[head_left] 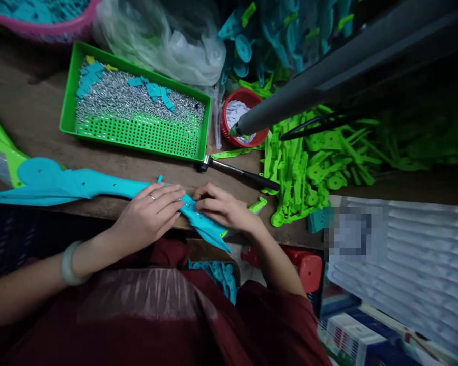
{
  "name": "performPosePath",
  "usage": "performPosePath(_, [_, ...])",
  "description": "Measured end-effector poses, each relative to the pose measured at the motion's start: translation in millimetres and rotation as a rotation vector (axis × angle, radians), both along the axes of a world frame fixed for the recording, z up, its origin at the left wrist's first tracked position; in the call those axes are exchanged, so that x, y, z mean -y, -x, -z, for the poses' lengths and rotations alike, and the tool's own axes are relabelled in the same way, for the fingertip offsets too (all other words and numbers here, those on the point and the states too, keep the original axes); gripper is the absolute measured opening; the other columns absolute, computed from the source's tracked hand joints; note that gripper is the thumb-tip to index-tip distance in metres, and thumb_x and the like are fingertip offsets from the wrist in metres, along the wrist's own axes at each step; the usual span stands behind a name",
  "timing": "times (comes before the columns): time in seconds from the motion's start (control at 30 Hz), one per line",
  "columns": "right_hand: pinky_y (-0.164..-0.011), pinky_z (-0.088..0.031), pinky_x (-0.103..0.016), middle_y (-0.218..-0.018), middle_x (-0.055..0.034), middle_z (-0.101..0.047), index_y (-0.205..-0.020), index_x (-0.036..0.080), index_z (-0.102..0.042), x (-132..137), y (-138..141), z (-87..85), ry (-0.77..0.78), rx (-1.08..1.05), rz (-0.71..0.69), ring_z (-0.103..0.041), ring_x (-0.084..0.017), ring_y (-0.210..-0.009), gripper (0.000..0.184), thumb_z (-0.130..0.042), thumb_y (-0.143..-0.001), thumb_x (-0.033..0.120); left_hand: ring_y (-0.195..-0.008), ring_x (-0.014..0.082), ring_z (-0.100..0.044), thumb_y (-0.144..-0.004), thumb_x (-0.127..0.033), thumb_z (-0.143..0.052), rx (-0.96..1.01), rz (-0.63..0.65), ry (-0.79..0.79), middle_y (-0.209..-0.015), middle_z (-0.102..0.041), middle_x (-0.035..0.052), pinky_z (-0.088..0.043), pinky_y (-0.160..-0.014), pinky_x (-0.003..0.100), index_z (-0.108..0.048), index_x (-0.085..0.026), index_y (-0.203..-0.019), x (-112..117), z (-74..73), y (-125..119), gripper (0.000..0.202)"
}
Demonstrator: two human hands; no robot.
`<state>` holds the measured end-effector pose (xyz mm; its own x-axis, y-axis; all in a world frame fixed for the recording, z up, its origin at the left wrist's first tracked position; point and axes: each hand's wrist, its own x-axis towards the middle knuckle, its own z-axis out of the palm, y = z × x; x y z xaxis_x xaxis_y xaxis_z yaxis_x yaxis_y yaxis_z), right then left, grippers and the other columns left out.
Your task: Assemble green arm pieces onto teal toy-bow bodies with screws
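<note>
A long blue plastic piece (110, 185), with a round disc and pointed tips at its left, lies along the front edge of the table. My left hand (152, 206) lies over its middle, fingers together and curled around it, with a ring and a wrist bangle showing. On the right part of the piece, my right hand (223, 206) has its fingers bent in a pinch by small holes in the surface. Whatever sits between those fingertips is too small or hidden to make out. A hammer (244, 175) with a black handle rests just behind my right hand.
A green tray (137, 140) of small metal screws and blue bits stands behind the hands. Right of it are a red basket (246, 96) with white pieces and heaped green plastic parts (290, 173). A dark grey pole (309, 76) slants overhead. A pink basket (57, 30) sits back left.
</note>
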<state>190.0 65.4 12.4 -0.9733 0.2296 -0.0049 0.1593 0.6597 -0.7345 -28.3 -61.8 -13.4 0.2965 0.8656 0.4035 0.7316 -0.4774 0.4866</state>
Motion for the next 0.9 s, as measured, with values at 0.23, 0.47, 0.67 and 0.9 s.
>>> performPosePath(0.23, [-0.086,-0.049,-0.031,-0.107,-0.0096,-0.060,-0.104,0.019,-0.060,-3.1,0.5,-2.4,-0.049,-0.004,-0.036,-0.056,-0.016,-0.100,0.012,-0.050,-0.098,0.020,-0.118,0.0276,-0.063,-0.094,-0.011,-0.056,0.023,-0.005,-0.015,-0.122,-0.070,0.0141,-0.049,-0.104,0.046,-0.068,-0.008,-0.109,-1.4,0.2,-1.3,0.020])
performPosePath(0.47, [-0.073,-0.048,-0.028,-0.108,-0.0092,-0.059,-0.105,0.019,-0.062,-0.8,5.5,-9.8,-0.280,0.175,-0.146,-0.056,-0.017,-0.093,0.018,-0.046,-0.098,0.016,-0.118,0.0272,-0.063,-0.094,-0.012,-0.055,0.034,-0.011,-0.027,-0.121,-0.070,0.0144,-0.049,-0.103,0.045,-0.067,-0.009,-0.109,-1.4,1.4,-1.7,0.020])
performPosePath(0.67, [-0.080,-0.050,-0.029,-0.110,-0.0094,-0.059,-0.108,0.020,-0.062,3.1,4.2,-11.2,-0.195,0.111,-0.084,-0.058,-0.017,-0.097,0.017,-0.047,-0.099,0.023,-0.125,0.0280,-0.057,-0.094,-0.017,-0.053,-0.006,0.080,0.140,-0.131,-0.064,0.0152,-0.044,-0.109,0.047,-0.063,-0.010,-0.119,-1.9,-9.8,6.5,0.027])
performPosePath(0.9, [-0.085,-0.053,-0.036,-0.113,-0.0118,-0.061,-0.123,0.019,-0.053,30.5,0.0,-15.0,-0.199,0.197,0.195,-0.061,-0.022,-0.103,0.038,-0.059,-0.093,0.042,-0.126,0.0360,-0.053,-0.089,-0.031,-0.062,-0.285,-0.007,0.309,-0.141,-0.053,0.0169,-0.047,-0.100,0.051,-0.044,-0.014,-0.143,2.1,-23.0,77.6,0.059])
